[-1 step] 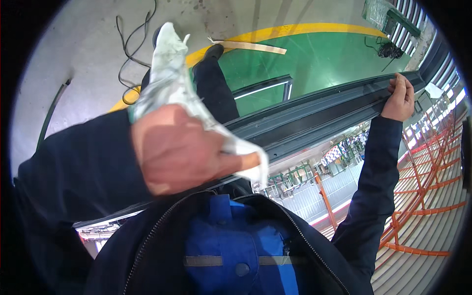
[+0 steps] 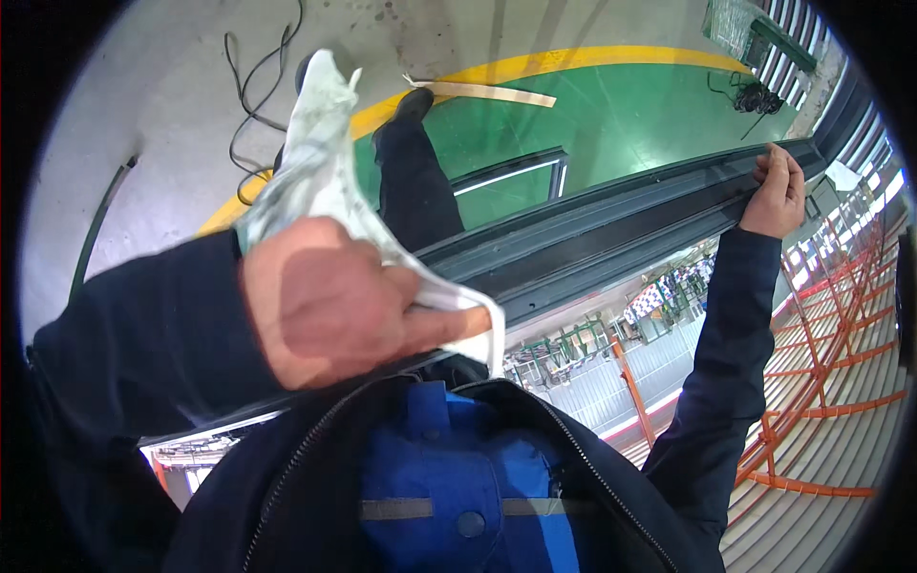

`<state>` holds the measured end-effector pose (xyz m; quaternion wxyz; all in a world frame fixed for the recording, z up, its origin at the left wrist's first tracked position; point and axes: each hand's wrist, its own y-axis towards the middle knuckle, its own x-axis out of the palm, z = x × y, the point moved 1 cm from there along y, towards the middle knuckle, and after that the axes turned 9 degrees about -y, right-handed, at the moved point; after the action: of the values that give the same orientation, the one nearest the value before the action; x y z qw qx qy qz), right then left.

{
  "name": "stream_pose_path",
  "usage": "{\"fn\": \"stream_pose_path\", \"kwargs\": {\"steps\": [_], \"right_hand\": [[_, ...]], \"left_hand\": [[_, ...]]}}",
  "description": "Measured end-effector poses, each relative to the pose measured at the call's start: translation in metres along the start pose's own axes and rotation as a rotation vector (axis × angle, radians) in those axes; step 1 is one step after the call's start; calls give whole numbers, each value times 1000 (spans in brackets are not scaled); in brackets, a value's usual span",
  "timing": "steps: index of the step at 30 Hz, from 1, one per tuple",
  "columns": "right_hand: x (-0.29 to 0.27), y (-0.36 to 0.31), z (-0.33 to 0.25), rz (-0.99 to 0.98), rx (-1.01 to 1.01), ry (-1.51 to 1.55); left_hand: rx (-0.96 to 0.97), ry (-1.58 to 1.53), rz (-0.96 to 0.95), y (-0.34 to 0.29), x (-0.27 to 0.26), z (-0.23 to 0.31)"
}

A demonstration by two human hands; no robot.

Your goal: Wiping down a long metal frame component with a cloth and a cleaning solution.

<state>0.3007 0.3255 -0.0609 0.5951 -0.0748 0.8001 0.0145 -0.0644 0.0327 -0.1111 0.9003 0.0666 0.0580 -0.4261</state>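
Note:
My left hand is closed on a white cloth with grey smudges. One end of the cloth sticks up past my wrist; the other is wrapped around my outstretched index finger. That finger lies over the dark grey metal frame, a long grooved profile running from near my body up to the right. Near the frame's far right end, my right hand grips its edge, fingers bent and pressed together. My left hand and sleeve hide the near left stretch of the frame.
Below the frame, a shiny pane shows a hall with orange beams. Past it, a smaller frame and a wooden strip lie on the green floor. Black cable trails at left; a cable coil lies at far right.
My left hand has shifted slightly left and toward me along the frame, pulling the cloth with it. My right hand stays in place.

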Motion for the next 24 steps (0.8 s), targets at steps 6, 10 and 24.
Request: {"fn": "stream_pose_path", "kwargs": {"steps": [6,10,24], "right_hand": [[6,0,-4,7,-14,14],[4,-1,-4,5,-20,12],[3,-3,-4,14,-27,89]], "left_hand": [[-6,122,78,45,-8,1],[-42,107,46,33,-7,6],[116,130,34,39,-27,-11]]}}
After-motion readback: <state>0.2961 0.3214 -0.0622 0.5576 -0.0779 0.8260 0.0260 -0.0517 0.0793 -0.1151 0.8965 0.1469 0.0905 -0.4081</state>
